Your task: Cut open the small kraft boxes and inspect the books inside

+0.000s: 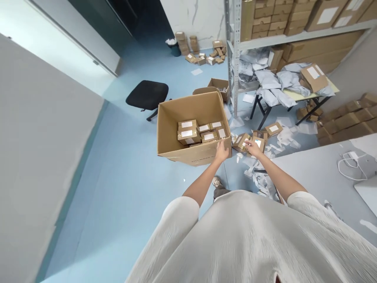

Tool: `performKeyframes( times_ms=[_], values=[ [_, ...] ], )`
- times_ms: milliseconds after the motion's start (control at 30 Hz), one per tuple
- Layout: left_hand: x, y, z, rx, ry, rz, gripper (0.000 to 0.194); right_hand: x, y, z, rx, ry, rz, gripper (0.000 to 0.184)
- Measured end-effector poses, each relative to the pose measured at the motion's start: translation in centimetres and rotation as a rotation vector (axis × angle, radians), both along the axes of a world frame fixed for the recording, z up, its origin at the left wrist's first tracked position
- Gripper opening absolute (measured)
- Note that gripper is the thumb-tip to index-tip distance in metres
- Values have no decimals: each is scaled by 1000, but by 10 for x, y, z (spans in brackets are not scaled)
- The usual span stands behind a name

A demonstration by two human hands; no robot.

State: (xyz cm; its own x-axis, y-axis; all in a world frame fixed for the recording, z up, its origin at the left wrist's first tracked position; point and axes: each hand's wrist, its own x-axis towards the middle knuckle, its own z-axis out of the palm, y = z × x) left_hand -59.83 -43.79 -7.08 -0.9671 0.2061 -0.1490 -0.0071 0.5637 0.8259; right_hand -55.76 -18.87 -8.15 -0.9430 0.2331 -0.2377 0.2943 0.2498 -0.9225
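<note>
A large open cardboard box (188, 154) stands in front of me, with several small taped cartons (188, 131) bearing white labels inside it. My left hand (222, 151) is closed on the near rim of this box, close to its right corner. Just right of the box, my right hand (253, 148) reaches down among small cartons. Its fingers are drawn together beside a taped small carton (240, 140); what they pinch, if anything, is too small to make out. Another labelled carton (259, 142) sits directly behind that hand.
A black chair (147, 95) stands behind the large box, to its left. Paper scraps (265, 184) litter the floor by the grey desk (318, 165). On the right are a metal shelf (235, 59) and a small table (297, 96) piled with grey mailing bags (268, 79).
</note>
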Motion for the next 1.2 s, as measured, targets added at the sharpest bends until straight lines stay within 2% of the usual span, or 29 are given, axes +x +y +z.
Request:
performKeyframes(
  times_ms=[133,267,400,500,733,967,1100,1200],
  values=[
    [-27,-53,-7,43,21,41,66,-44,-52,2,51,1,15,34],
    [-58,-122,-15,57,19,89,64,-87,-123,-3,9,-30,46,38],
    [-86,-187,-20,22,-2,162,60,-114,-186,-9,-41,-42,108,39],
    [-102,-220,-25,12,-26,175,57,-128,-213,-12,-57,-74,156,40],
    [-137,-254,-42,20,-180,318,55,-170,-230,-30,-20,-179,180,37],
    [-175,-287,-61,-38,-275,455,47,-240,-254,-71,21,-212,328,35],
    [-194,-304,-83,-83,-309,471,45,-269,-276,-101,91,-246,435,35],
    [-212,-311,-108,-110,-334,451,45,-280,-288,-122,139,-281,510,37]
  ],
)
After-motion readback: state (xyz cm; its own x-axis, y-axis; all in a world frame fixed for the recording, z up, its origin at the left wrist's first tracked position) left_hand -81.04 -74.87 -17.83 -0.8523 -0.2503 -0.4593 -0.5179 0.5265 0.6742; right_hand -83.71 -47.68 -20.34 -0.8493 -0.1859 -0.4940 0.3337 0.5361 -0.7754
